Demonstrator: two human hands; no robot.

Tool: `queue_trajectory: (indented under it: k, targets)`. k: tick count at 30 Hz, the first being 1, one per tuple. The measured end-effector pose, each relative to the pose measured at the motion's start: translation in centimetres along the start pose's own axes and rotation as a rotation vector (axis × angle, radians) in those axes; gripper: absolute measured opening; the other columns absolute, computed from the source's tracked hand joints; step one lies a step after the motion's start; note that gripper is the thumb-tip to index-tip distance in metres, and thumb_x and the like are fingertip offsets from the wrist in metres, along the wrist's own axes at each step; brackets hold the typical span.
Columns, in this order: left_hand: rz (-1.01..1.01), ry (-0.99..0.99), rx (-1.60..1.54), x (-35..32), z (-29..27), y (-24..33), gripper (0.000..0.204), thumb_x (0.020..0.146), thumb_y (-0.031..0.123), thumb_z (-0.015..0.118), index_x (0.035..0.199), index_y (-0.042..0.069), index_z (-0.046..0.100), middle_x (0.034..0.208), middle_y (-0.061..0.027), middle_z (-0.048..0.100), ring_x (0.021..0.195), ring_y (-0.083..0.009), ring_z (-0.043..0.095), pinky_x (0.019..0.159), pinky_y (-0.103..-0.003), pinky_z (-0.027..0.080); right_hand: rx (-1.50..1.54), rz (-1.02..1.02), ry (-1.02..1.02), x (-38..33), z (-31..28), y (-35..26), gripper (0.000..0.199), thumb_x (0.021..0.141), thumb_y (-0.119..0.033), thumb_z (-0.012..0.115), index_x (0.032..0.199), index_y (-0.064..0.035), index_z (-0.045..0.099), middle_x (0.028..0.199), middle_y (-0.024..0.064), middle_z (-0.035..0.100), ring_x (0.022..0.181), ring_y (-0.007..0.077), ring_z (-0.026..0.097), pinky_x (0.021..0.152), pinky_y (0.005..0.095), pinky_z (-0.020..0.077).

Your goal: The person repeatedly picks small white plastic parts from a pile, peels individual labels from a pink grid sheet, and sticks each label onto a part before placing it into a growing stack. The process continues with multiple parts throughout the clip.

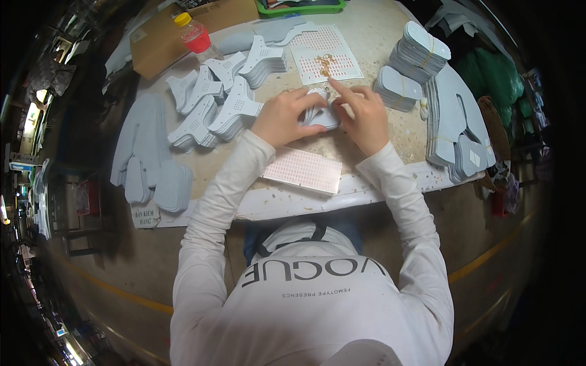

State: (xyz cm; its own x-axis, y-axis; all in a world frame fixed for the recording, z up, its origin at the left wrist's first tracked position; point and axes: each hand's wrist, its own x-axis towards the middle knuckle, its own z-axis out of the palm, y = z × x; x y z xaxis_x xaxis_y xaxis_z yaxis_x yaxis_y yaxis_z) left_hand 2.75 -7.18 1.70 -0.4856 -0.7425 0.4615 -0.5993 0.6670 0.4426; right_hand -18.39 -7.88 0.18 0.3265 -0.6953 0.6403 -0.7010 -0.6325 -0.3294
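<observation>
My left hand (285, 117) curves its thumb and fingers around a small stack of light grey cut pieces (325, 119) at the middle of the table. On the stack's other side is my right hand (364, 119). Its index finger stretches forward, while the thumb bends near the stack's edge. A pile of yellowish rubber bands (326, 63) lies just beyond that fingertip, on a sheet of small printed labels (342, 72). Whether the fingertip touches a band is too small to tell. Nearer to me, a pad of pink-printed label sheets (303, 171) lies below both hands.
Stacks of Y-shaped perforated grey pieces (235, 111) and long grey pieces (146, 131) stand left. A bottle with a yellow cap (195, 38) is behind them, by a cardboard box (159, 46). Banded oval stacks (421, 52) and larger pieces (448, 116) fill the right.
</observation>
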Motion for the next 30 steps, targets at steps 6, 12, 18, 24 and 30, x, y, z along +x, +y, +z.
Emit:
queue_trajectory:
  k: [6, 12, 18, 24, 30]
  targets:
    - [-0.012, 0.068, -0.057, 0.3, 0.4, -0.2, 0.032, 0.074, 0.026, 0.080, 0.102, 0.014, 0.069, 0.090, -0.0086, 0.066, 0.079, -0.0295, 0.067, 0.071, -0.039, 0.054, 0.378, 0.244, 0.026, 0.5, -1.6, 0.7, 0.063, 0.076, 0.005, 0.070, 0.136, -0.0143, 0.059, 0.102, 0.0117, 0.065, 0.082, 0.0233, 0.069, 0.071, 0.0340, 0.0546]
    - [0.036, 0.033, 0.028, 0.1, 0.2, 0.2, 0.034, 0.075, 0.027, 0.080, 0.104, 0.015, 0.068, 0.089, -0.0107, 0.064, 0.079, -0.0315, 0.067, 0.071, -0.040, 0.054, 0.480, 0.123, -0.163, 0.0, -0.8, -1.0, 0.073, 0.076, 0.010, 0.066, 0.142, -0.0181, 0.052, 0.113, 0.0127, 0.057, 0.081, 0.0245, 0.071, 0.074, 0.0355, 0.0568]
    - [-0.035, -0.047, -0.058, 0.1, -0.2, -0.4, 0.033, 0.076, 0.027, 0.080, 0.104, 0.016, 0.068, 0.090, -0.0113, 0.065, 0.082, -0.0316, 0.067, 0.073, -0.039, 0.054, 0.294, 0.164, -0.045, 0.8, -1.1, 0.1, 0.072, 0.076, 0.011, 0.068, 0.141, -0.0158, 0.052, 0.112, 0.0133, 0.059, 0.088, 0.0269, 0.069, 0.072, 0.0344, 0.0578]
    - [-0.039, 0.027, -0.022, 0.2, 0.3, -0.4, 0.029, 0.079, 0.025, 0.077, 0.105, 0.017, 0.068, 0.091, -0.0122, 0.066, 0.084, -0.0331, 0.067, 0.074, -0.040, 0.054, 0.550, 0.180, -0.111, -0.1, -0.6, -0.5, 0.066, 0.078, 0.010, 0.068, 0.138, -0.0124, 0.054, 0.109, 0.0134, 0.060, 0.084, 0.0265, 0.071, 0.073, 0.0318, 0.0593]
    - [-0.021, -0.026, 0.032, -0.3, 0.2, -0.1, 0.027, 0.081, 0.017, 0.071, 0.108, 0.017, 0.068, 0.095, -0.0133, 0.066, 0.085, -0.0332, 0.067, 0.075, -0.041, 0.054, 0.316, 0.072, -0.035, 0.3, -0.3, 0.1, 0.074, 0.077, 0.013, 0.064, 0.143, -0.0168, 0.050, 0.115, 0.0126, 0.059, 0.092, 0.0256, 0.071, 0.075, 0.0320, 0.0597]
